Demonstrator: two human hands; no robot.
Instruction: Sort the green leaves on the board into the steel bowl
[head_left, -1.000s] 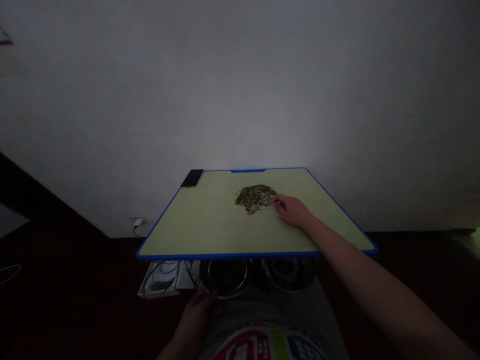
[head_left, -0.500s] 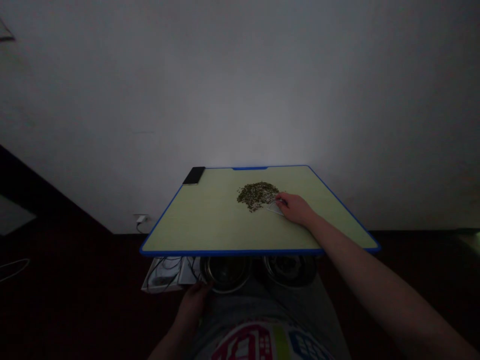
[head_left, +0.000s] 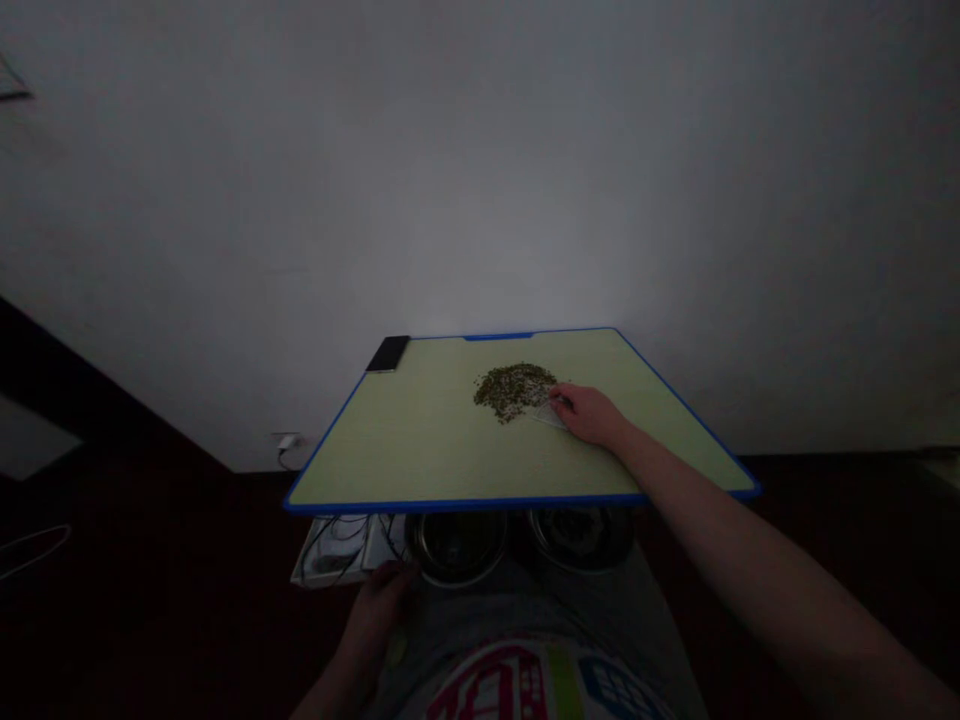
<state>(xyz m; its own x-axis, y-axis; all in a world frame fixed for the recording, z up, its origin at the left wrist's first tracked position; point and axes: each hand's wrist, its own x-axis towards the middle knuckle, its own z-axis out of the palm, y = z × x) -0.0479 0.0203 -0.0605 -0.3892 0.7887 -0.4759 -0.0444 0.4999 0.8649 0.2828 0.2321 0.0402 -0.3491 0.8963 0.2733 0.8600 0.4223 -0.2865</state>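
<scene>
A loose pile of small greenish-brown beans or seeds (head_left: 514, 388) lies spread on a pale yellow board (head_left: 405, 440) with a blue rim. At the pile's right edge, my right hand (head_left: 589, 413) pinches a thin, pale, see-through flat piece (head_left: 549, 412) whose lower edge rests close to the board; its exact kind is unclear. My left hand (head_left: 382, 597) is low beside the left rim of a metal bowl (head_left: 459, 580) below the board. Its fingers are too dark to show whether they grip the rim.
A black phone (head_left: 388, 354) lies on the board's far left corner. Under the near edge, a second bowl (head_left: 585, 568) stands to the right, and a white box with cables (head_left: 330, 560) to the left. A plain wall (head_left: 480, 180) rises behind, with a plugged-in charger (head_left: 288, 441).
The whole view has shifted slightly. My right hand keeps its pinch on the flat piece at nearly the same spot, and my left hand sits slightly farther from the metal bowl.
</scene>
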